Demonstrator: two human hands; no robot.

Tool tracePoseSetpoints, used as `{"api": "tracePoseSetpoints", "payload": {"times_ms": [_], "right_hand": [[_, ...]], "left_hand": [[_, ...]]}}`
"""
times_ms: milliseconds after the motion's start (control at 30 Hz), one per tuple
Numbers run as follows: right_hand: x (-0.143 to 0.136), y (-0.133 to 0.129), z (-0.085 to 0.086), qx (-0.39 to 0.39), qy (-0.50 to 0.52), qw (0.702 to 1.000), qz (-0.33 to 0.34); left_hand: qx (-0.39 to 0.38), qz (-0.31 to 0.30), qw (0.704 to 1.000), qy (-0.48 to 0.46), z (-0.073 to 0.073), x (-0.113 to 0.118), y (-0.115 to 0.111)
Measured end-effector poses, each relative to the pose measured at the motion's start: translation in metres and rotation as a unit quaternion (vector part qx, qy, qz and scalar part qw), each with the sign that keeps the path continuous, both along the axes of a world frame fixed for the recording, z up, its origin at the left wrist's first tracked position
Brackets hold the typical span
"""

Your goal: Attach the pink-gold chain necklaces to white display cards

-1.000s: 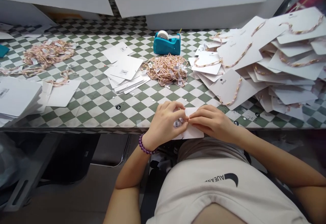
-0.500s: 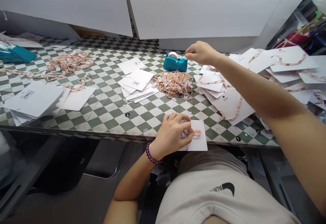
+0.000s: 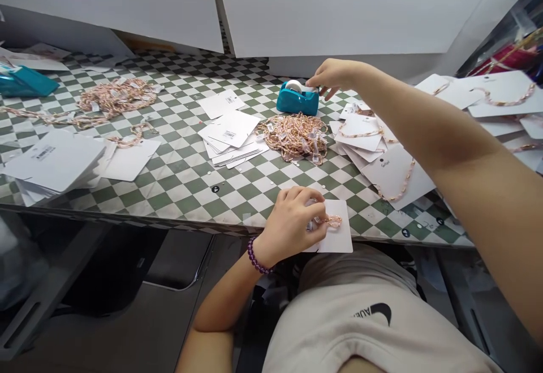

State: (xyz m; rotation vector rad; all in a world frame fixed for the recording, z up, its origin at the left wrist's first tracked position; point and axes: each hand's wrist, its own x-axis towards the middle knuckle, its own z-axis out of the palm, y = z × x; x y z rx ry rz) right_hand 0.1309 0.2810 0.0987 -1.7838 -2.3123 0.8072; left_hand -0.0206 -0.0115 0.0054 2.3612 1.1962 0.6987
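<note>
My left hand [image 3: 296, 223], a purple bead bracelet on its wrist, presses a pink and gold beaded necklace [image 3: 334, 222] against a white card [image 3: 339, 241] at the table's near edge. Its fingers are closed on the strands, covering part of them. Farther back, my right hand [image 3: 335, 76] has its fingertips pinched at the cutting end of a teal tape dispenser [image 3: 297, 102]. The white-cored tape roll [image 3: 293, 85] sits in it; the strip at my fingers is too thin to see clearly. In front of the dispenser lies a heap of beaded necklaces [image 3: 297, 135].
Left of the heap are stacked white cards [image 3: 233, 129]; on the right, cards with necklaces [image 3: 399, 175] overlap. Farther left lie another necklace heap [image 3: 119, 98], a card stack [image 3: 51, 158] and a second teal dispenser [image 3: 27, 81]. White panels [image 3: 331, 11] stand along the back of the checkered table.
The view has shifted slightly. My right hand's fingertips have moved from just past the dispenser's cutting end to over it, its lower fingers now spreading down. My left hand keeps its hold on the necklace and card.
</note>
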Motion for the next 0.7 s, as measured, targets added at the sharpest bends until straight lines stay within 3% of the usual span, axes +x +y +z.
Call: {"api": "tracePoseSetpoints", "payload": {"times_ms": [167,300,567,700], "right_hand": [[0.003,0.004,0.001,-0.033,0.080,0.993,-0.077],[0.013,0.009,-0.003,-0.056,0.206,0.969,-0.121],[0.033,0.030,-0.039,-0.111,0.326,0.924,-0.167],[0.040,0.033,-0.051,-0.109,0.350,0.916,-0.160]], "left_hand": [[-0.005,-0.002,1.000,-0.002,0.000,0.000,0.000],[-0.006,-0.002,1.000,-0.001,-0.001,0.001,0.001],[-0.006,-0.002,1.000,0.005,0.000,0.000,0.000],[-0.006,-0.002,1.000,0.008,0.000,0.000,0.000]]}}
